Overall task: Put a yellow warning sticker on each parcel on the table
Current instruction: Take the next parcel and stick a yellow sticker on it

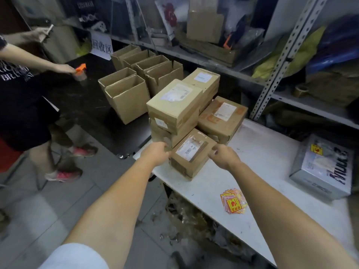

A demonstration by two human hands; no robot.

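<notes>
Found left hand (155, 153) against small parcel (191, 154), centre frame, fingers hidden; right hand (225, 156) curled at its other edge; neither grip determinable. Noted sticker pile (233, 202) lower right, stacked parcels (174, 105) above.

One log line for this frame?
left hand: at small parcel left side | right hand: at its right edge | grip: unclear | sticker pile: on table

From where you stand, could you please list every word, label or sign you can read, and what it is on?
"回收区": white paper sign behind the open cartons.
"BRE", cut off: white print on the other person's black T-shirt.
Shipping labels on the brown parcels: too small to read.
Yellow stickers: red print blurred.
Grey box: large black letters, blurred.
</notes>
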